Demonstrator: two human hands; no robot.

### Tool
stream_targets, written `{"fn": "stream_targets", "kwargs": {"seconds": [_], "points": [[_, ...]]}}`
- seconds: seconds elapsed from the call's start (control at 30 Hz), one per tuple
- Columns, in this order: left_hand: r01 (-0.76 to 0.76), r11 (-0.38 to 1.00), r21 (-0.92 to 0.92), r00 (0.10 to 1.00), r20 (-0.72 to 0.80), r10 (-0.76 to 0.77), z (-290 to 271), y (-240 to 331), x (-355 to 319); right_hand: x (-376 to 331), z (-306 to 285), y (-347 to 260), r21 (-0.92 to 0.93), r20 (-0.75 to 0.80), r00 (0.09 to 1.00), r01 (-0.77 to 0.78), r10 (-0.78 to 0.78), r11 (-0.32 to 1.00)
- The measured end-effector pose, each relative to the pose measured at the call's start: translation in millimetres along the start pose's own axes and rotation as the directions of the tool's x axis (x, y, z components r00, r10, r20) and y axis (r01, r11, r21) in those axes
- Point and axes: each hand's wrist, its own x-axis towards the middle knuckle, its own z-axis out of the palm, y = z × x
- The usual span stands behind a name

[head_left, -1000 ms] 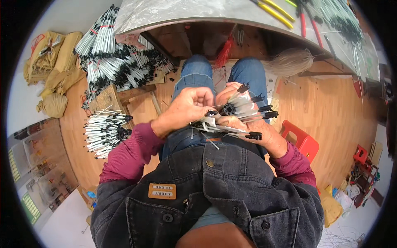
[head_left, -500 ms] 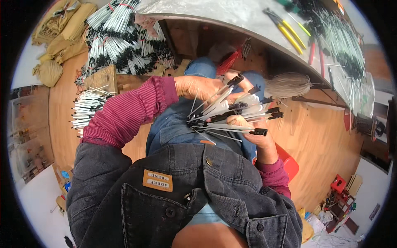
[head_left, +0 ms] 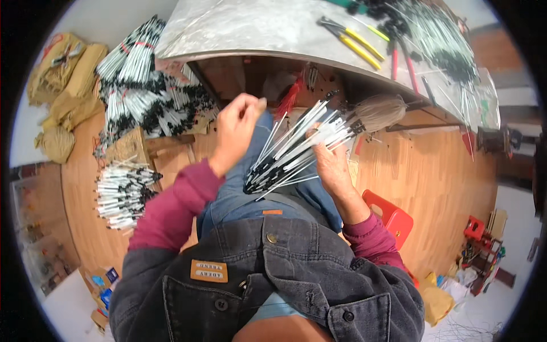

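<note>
A bundle of thin white rods with black ends [head_left: 293, 142] lies slanted across my lap, over blue jeans. My right hand [head_left: 332, 168] is closed round its right side, thumb on top of the rods. To the left of the bundle, and apart from it, my left hand [head_left: 236, 128] is raised with fingers curled in and pressed together. Whatever those fingers hold, if anything, is too small or hidden to make out. Some rods stick out loosely at the bundle's lower end.
A grey table [head_left: 239, 28] ahead carries yellow-handled pliers [head_left: 356, 45] and more rods [head_left: 439, 40]. Red strands [head_left: 290, 97] and a pale strand bundle [head_left: 380, 111] hang beneath its edge. Tied rod bundles [head_left: 137, 62] are stacked left; a loose pile [head_left: 122, 194] lies nearer. A red stool [head_left: 393, 216] stands right.
My left hand has come off the bundle and moved left, its fingers curled. The rods, fanned out before, now lie closer together in my right hand. The view has shifted slightly.
</note>
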Motion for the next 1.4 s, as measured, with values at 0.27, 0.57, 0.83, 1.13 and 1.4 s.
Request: {"fn": "stream_targets", "kwargs": {"seconds": [0.27,0.57,0.83,1.13,1.4], "points": [[-0.46,0.831,0.313,0.887,0.132,0.442,35,29,-43,-2,0,-1,-0.113,0.012,1.0,-0.024,0.026,0.993],[-0.376,0.83,0.412,0.925,0.117,0.361,44,50,-34,-8,-9,-9,-0.076,0.086,0.992,-0.086,0.092,0.993],[-0.092,0.996,-0.005,0.978,0.19,0.092,27,46,-20,-3,-35,-41,-0.18,0.34,0.917,-0.155,0.21,0.971],[-0.044,0.998,-0.055,0.999,-0.004,0.043,41,51,-26,21,-24,-25,-0.522,0.292,0.953,0.227,-0.077,0.822],[-0.036,0.999,-0.034,0.999,-0.039,0.035,36,39,-25,32,-21,-13,-0.68,0.525,0.768,0.638,-0.366,0.362]]}}
